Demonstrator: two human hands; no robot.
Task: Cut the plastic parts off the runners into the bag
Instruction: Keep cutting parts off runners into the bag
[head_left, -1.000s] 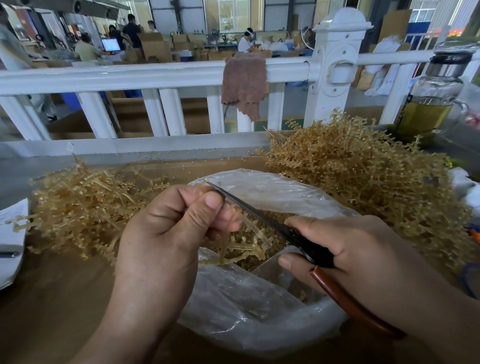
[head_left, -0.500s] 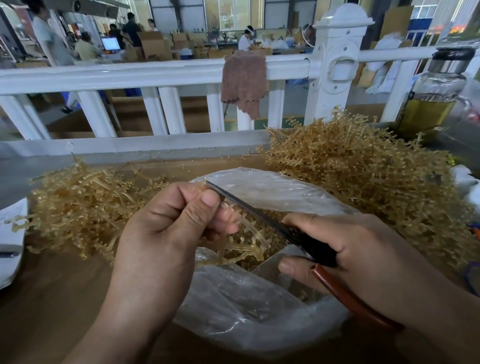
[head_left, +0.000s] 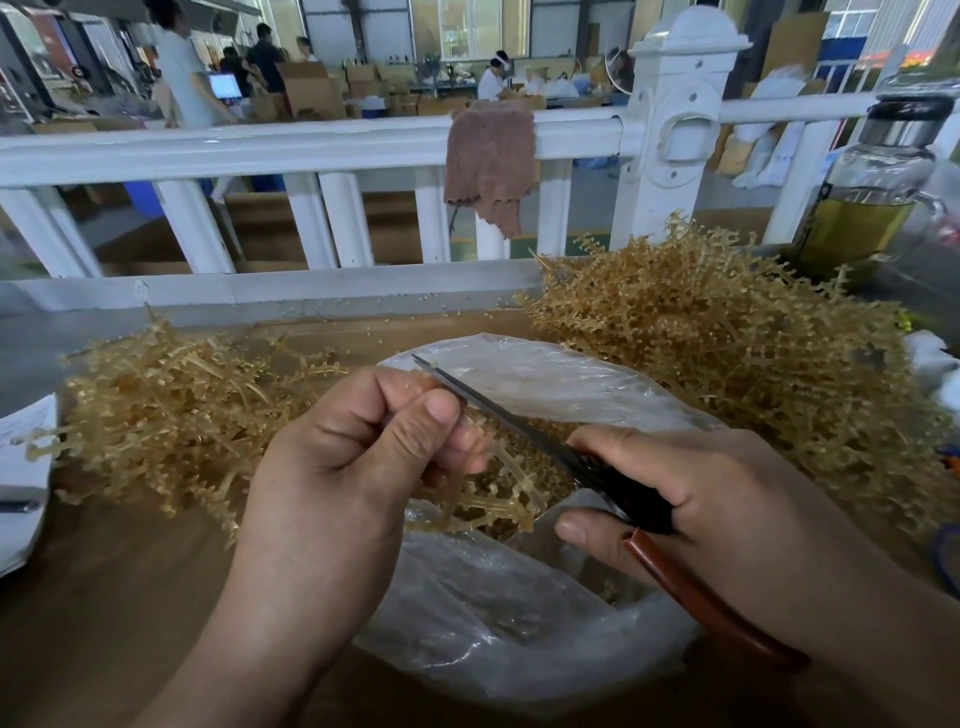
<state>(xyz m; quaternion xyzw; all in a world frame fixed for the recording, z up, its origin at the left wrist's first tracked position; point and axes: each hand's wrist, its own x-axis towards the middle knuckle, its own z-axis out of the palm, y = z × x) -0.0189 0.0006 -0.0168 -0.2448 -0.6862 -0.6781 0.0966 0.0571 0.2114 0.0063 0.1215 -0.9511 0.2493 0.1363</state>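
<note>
Head view, centre of the frame: the left hand (head_left: 337, 467) has its fingertips (head_left: 440, 413) pinched on the upper end of a tan runner (head_left: 501, 496). The runner's branches hang below the thumb with small parts on them, so this piece looks only partly trimmed. The scissors (head_left: 498, 412) slant just behind those fingertips, the blade touching or all but touching the forefinger and the tip pointing to the upper left. Whether the blades are apart I cannot tell. The right hand (head_left: 701, 499) grips the dark pivot and the reddish-brown handle, fingers curled round them.

Beneath both hands the clear plastic bag (head_left: 519, 623) gapes open, and a layer of cut parts (head_left: 550, 480) shows inside, so a fair number have been dropped in. Further out, the flat pile (head_left: 171, 415) at middle left looks thin and bare, probably stripped runners. The bushy heap (head_left: 727, 364) at the right, thick with parts, seems to be the waiting stock. It is the larger of the two, so I judge that more is left than done.

The held runner hangs over the bag's mouth, between the left fingertips and the right thumb, so snipped parts should fall inside.
</note>
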